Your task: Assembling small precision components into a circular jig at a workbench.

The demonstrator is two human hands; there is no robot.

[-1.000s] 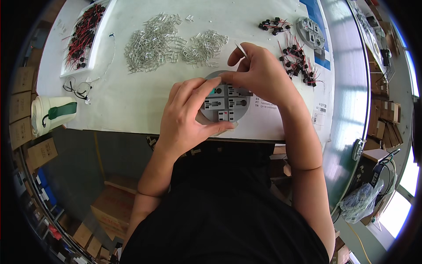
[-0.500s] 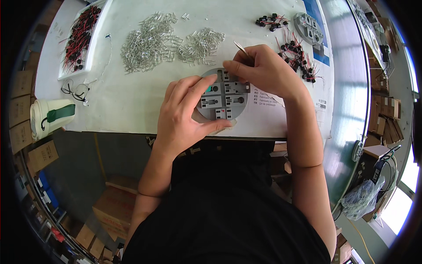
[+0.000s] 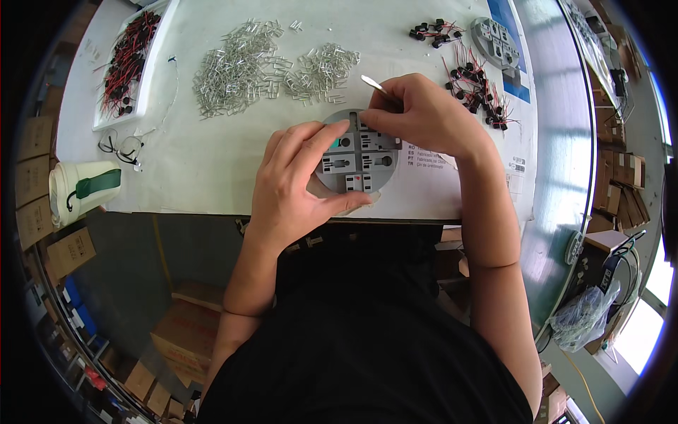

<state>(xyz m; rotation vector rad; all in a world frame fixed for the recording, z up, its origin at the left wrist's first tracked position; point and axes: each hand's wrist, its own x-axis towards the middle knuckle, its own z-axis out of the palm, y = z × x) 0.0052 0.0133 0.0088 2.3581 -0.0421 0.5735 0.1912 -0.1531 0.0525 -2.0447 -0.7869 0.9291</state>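
Clasped round grey fixture (image 3: 361, 162) by its rim in left grip (image 3: 291, 168), on bench (image 3: 191, 180) near front edge. Held slim tool (image 3: 373, 84) in right grip (image 3: 418, 113), at fixture's far side. Had heap of silvery metal pins (image 3: 236, 71) beyond.

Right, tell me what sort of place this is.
Probably a small assembly workshop: a round grey fixture and heaps of small U-shaped metal pieces lie on the worktable, with cardboard boxes around it.
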